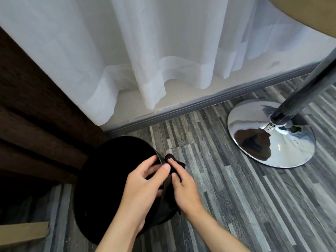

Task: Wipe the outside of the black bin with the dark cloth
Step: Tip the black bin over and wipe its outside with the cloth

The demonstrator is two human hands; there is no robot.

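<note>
A round black bin point(109, 179) stands on the grey plank floor at lower left, its dark inside open to view. My left hand point(143, 190) grips the bin's right rim, fingers inside and thumb on the edge. My right hand point(183, 190) presses a small dark cloth point(175, 165) against the bin's outer right wall, just below the rim. Most of the cloth is hidden under my fingers; a crumpled corner sticks out above them.
A dark wooden cabinet point(36, 124) stands left of the bin. White sheer curtains point(145, 60) hang to a grey baseboard behind. A chrome table base point(271, 135) with its pole stands at right. A piece of cardboard point(23, 233) lies at lower left.
</note>
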